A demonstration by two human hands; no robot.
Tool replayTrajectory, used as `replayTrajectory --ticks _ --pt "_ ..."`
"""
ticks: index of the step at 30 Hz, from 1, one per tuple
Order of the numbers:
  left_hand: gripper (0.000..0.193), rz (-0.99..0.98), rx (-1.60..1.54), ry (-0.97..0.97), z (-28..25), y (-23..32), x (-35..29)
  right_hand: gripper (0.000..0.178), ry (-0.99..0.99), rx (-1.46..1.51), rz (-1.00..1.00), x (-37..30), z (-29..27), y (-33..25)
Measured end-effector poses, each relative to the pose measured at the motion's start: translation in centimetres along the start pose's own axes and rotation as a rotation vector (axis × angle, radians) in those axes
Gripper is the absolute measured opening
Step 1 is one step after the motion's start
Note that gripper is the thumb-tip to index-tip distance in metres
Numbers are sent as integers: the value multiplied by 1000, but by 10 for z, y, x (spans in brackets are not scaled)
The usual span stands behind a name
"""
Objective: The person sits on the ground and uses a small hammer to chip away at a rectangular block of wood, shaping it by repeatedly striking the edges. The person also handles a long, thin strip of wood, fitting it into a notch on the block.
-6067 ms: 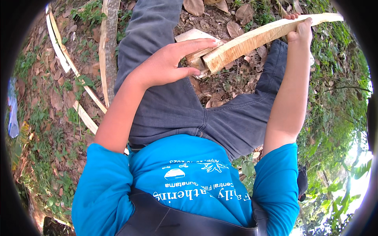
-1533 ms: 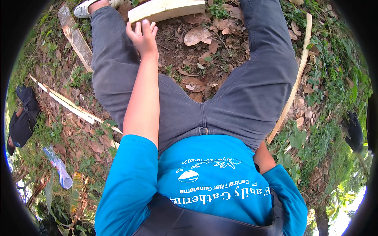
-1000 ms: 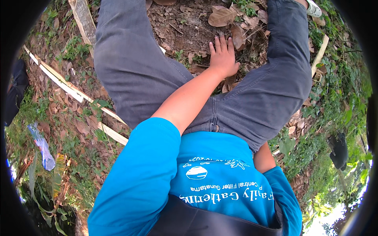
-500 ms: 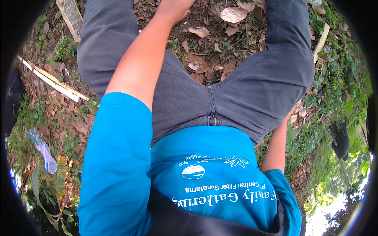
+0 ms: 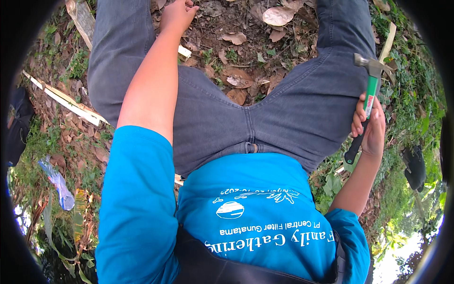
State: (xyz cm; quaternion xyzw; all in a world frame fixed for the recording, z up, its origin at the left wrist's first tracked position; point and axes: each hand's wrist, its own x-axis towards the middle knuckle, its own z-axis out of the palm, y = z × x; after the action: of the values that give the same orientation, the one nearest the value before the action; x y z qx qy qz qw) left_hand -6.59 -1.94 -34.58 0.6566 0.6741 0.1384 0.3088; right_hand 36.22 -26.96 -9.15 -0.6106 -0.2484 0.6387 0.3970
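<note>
A claw hammer [image 5: 372,86] with a metal head and a green and black handle is in my right hand [image 5: 376,130], beside my right thigh. Its head points away from me, and my fingers wrap the middle of the handle. My left hand [image 5: 175,18] is by the inner side of my left leg, near the top edge. Its fingers are curled together, and what they hold, if anything, is too small to make out. The pale end of a wood piece [image 5: 185,51] shows beside my left forearm, which hides part of it.
Dry leaves [image 5: 279,16] cover the soil between my legs. On the left lie a split wood strip [image 5: 66,99], a wooden plank [image 5: 81,21] and a clear plastic bag [image 5: 57,184]. Another wood stick [image 5: 388,42] and a dark object [image 5: 414,168] are on the right.
My right hand has come up from beside my hip with the hammer, which was out of sight before. My left hand has shifted left, and a pale wood end now shows beside that forearm.
</note>
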Motion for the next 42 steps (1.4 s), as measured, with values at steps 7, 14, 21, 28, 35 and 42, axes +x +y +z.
replayTrajectory --ticks 7,14,21,28,35,42 --pt "63 336 364 -13 20 28 -35 51 4 -22 27 14 7 -3" --pt "89 1103 928 -393 41 66 -65 53 35 -12 43 16 5 -6" --pt "34 920 599 51 33 30 -1 53 22 48 32 18 0 -7" --pt "21 623 343 128 11 32 10 55 19 63 30 19 1 -9" --pt "23 227 -159 258 1 -6 30 56 8 68 16 21 1 -8" --pt "37 -14 -86 272 0 -28 41 57 13 66 11 19 3 -8"
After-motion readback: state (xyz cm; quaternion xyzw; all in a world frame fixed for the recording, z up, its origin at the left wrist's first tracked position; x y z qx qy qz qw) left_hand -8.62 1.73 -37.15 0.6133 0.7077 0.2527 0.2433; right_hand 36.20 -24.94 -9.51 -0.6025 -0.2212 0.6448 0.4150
